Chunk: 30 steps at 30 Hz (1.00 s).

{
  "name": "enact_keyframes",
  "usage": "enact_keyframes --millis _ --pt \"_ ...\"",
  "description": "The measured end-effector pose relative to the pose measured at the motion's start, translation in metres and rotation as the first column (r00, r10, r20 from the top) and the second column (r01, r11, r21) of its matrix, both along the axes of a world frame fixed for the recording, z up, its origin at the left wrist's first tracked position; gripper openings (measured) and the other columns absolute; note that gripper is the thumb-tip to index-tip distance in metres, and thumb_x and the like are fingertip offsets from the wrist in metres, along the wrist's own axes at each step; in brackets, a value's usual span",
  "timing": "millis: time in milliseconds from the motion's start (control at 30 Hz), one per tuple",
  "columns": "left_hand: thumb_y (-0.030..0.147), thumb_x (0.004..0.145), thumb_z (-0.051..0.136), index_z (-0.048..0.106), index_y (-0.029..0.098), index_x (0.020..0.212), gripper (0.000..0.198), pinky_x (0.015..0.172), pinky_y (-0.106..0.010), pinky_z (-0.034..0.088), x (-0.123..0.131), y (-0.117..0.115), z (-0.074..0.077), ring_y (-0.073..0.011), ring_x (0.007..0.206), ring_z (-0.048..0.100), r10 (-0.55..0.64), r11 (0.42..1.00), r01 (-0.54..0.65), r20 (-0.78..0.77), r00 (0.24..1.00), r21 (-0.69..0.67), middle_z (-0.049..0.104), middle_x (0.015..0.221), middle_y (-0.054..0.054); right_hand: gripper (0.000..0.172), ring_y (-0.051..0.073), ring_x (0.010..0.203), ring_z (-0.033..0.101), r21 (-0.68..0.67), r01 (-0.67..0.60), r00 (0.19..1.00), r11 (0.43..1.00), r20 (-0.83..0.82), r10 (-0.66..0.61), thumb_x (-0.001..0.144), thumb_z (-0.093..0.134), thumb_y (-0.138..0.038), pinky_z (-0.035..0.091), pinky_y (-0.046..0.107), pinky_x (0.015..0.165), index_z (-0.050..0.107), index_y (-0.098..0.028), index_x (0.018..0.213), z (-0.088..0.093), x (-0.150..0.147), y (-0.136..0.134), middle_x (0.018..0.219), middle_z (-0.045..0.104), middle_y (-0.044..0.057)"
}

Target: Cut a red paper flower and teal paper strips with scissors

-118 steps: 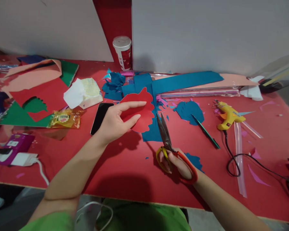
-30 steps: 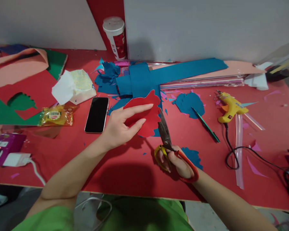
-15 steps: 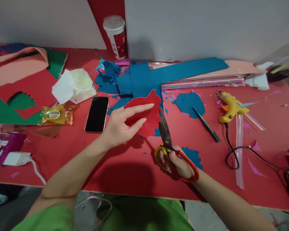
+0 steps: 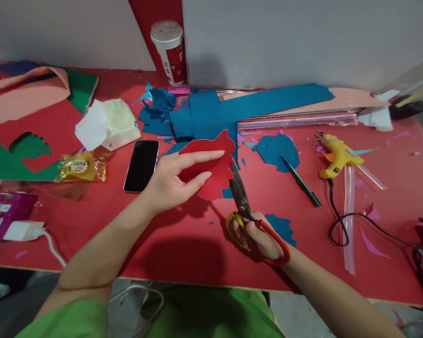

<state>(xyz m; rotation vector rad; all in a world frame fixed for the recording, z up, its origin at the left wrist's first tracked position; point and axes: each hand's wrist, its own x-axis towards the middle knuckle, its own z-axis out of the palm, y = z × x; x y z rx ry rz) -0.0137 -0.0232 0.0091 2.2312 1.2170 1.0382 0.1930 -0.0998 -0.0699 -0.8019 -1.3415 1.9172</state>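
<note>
My left hand point(image 4: 174, 180) grips a red paper cutout point(image 4: 216, 176) with a scalloped right edge, thumb and forefinger lying on its face and the other fingers hidden. In my right hand point(image 4: 262, 239) are scissors point(image 4: 243, 202) with one yellow and one red handle loop, their blades pointing up beside the cutout's wavy edge. The blades look nearly closed. Blue cut paper pieces lie close by: a rounded stack point(image 4: 278, 151) to the right and a scalloped piece point(image 4: 282, 229) partly behind my right hand.
A phone point(image 4: 141, 166) lies left of the cutout. Blue paper strips point(image 4: 268, 105) stretch across the back, near a lidded cup point(image 4: 168, 51). On the right are a green pen point(image 4: 303, 184) and a yellow glue gun point(image 4: 340, 155) with its cord. A purple power strip point(image 4: 12, 211) sits left.
The red cutout and my left hand have shifted slightly left, opening a small gap from the scissor blades. The scissors have barely moved.
</note>
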Motion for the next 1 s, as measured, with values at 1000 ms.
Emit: enact_keyframes --millis 1000 --pt "0.012 0.075 0.056 0.059 0.025 0.11 0.037 0.081 -0.031 0.055 -0.012 0.011 0.007 -0.0193 0.094 0.063 -0.186 0.981 0.18 0.104 0.977 0.066 0.065 0.106 0.001 0.046 0.008 0.037 0.034 0.022 0.001 0.998 1.0 0.057 -0.003 0.082 0.04 -0.055 0.022 0.022 0.037 0.039 -0.018 0.055 0.001 0.005 0.0 0.042 0.036 -0.004"
